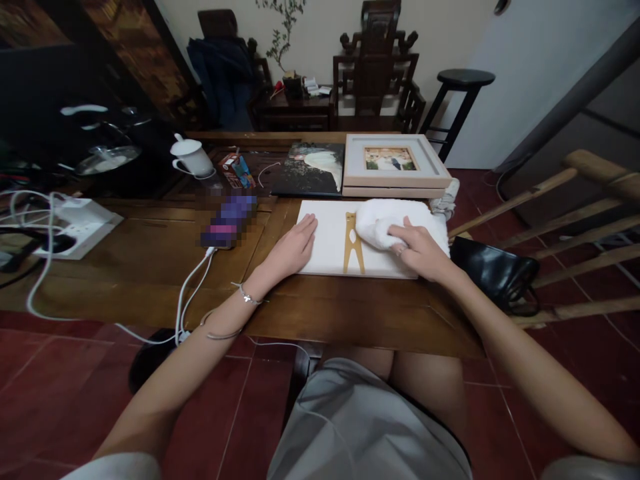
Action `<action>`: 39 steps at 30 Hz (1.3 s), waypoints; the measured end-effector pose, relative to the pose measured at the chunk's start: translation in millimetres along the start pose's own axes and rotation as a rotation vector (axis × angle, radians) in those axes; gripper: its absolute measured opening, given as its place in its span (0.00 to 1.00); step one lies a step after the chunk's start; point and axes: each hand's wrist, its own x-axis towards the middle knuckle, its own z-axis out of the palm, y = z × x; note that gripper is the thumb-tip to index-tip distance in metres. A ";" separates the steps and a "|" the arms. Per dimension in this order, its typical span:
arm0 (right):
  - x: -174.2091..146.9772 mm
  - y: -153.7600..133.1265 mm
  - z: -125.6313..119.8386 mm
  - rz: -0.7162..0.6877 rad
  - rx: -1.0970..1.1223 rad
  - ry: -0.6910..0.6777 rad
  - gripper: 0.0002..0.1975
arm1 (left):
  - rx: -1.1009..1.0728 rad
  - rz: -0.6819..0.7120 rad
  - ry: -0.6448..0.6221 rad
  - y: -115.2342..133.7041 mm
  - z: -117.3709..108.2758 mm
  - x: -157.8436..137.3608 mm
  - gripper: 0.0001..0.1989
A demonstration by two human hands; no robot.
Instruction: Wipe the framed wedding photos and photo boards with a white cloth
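Note:
A flat white panel [327,250] with a gold A-shaped stand piece [353,253] on its face lies near the table's front edge. My left hand [299,243] rests flat on the panel's left side, fingers stretched out and holding nothing. On the right half, my right hand [419,250] grips a fluffy white cloth [395,217] and presses it to the panel. The cloth hides the panel's upper right part and touches the top of the gold piece.
Behind the panel are a framed picture [397,180] and a dark photo panel [315,170]. To the left are a phone [227,223] on a cable, a small box [237,170], a lidded white cup [194,157] and a power strip [83,230]. A wooden chair [575,233] with a black bag [495,270] stands right.

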 end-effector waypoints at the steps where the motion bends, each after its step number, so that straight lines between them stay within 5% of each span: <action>1: 7.2 1.8 2.8 0.038 -0.026 0.036 0.03 | 0.000 0.000 0.006 -0.2 0.4 -0.2 0.26; 5: 39.6 1.7 16.1 0.117 -0.124 0.101 0.06 | 0.003 -0.001 0.015 -1.2 1.9 -1.2 0.26; 9: 65.4 -10.9 29.8 0.088 -0.211 0.017 0.11 | -0.022 -0.023 0.015 -0.7 1.8 -0.2 0.27; 19: 71.1 -56.6 54.8 -0.281 -0.272 -0.277 0.14 | -0.292 -0.167 0.268 7.1 -5.2 2.8 0.31; 25: 47.1 -74.2 38.8 -0.446 -0.108 -0.474 0.13 | -0.310 -0.214 0.383 5.3 -2.6 3.1 0.33; 30: 34.1 -74.6 4.9 -0.373 0.026 -0.580 0.09 | -0.320 -0.182 0.359 9.1 -1.1 3.9 0.33; 34: 43.1 -58.8 -3.8 -0.241 -0.046 -0.471 0.06 | -0.216 -0.127 0.245 6.4 0.1 3.1 0.26; 39: 70.2 -44.0 20.2 -0.122 -0.305 -0.238 0.09 | -0.165 -0.082 0.210 6.1 -1.5 0.9 0.23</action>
